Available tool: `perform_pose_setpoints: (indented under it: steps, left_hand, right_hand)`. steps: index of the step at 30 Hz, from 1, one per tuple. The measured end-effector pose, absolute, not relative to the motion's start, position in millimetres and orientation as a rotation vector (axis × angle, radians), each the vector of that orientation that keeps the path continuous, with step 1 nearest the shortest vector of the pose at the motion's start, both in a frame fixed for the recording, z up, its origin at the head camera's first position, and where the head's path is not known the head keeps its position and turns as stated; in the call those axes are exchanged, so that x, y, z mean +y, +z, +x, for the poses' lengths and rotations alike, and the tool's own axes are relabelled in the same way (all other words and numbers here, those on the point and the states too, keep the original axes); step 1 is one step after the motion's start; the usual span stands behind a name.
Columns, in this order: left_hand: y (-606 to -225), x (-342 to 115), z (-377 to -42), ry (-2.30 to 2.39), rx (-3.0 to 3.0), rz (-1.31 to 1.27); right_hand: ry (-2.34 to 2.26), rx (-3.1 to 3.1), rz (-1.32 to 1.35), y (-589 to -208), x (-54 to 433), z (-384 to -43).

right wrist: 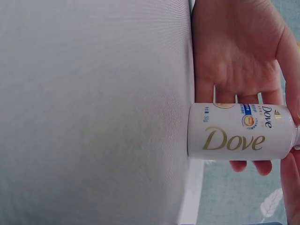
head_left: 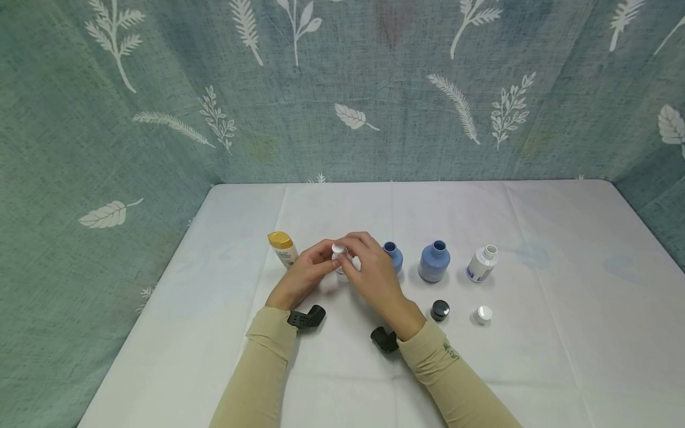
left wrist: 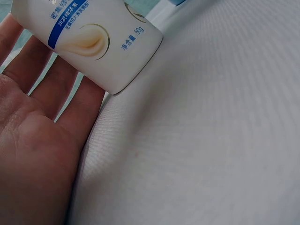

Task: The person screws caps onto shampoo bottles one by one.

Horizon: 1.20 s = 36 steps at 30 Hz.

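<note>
A small white Dove bottle with gold lettering stands upright on the table between both hands. In the head view a white cap shows at its top. My right hand pinches at the cap with thumb and fingers. From the other side, my left hand holds the bottle near its neck with thumb and fingertips. The left wrist view shows the bottle's lower label in front of the left fingers. Exact fingertip contact at the neck is partly hidden.
A white bottle with a yellow cap stands just left of the hands. To the right are a blue uncapped bottle, another blue uncapped bottle and a white uncapped bottle. Nearer lie a black cap and a white cap.
</note>
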<state>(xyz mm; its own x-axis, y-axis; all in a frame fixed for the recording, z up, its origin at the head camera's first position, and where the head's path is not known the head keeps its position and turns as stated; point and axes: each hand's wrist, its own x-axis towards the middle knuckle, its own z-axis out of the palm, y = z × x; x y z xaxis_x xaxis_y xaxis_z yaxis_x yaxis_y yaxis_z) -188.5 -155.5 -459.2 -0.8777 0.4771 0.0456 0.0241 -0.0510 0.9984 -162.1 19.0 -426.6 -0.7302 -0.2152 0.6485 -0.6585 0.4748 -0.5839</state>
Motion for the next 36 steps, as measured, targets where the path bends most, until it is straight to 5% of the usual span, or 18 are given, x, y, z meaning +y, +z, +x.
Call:
perform_pose_setpoints:
  steps: [36]
  left_hand:
    - [-458.1, -155.6, -187.9, 1.979, 1.968, 0.477]
  right_hand:
    - [1.128, -2.237, 0.765, -428.6, 19.7, -162.9]
